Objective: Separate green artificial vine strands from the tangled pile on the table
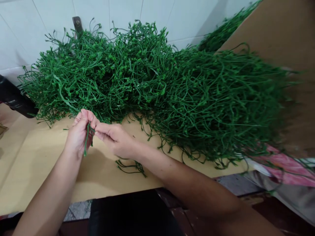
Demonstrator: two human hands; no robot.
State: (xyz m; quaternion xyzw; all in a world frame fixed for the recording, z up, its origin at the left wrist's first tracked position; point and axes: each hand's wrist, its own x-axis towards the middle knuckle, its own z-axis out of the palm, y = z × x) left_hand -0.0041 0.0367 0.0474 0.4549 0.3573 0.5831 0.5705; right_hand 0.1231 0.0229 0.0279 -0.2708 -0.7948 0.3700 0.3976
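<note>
My left hand (78,135) is closed around a few thin green plastic stems (86,139) that hang down from its fingers. My right hand (116,139) pinches the same stems at their upper end, its fingertips touching the left hand's. Both hands hover over a tan cardboard sheet (29,157). Just behind them lies a big heap of tangled green artificial sprigs (157,85) that spreads across the sheet to the right. A small loose sprig (131,166) lies on the cardboard under my right wrist.
A white tiled wall (123,13) stands behind the heap. A brown cardboard box flap (283,29) rises at the right. Pink cloth (287,164) lies at the lower right. A dark object (12,96) sits at the left edge, and a black surface (133,213) is below the sheet.
</note>
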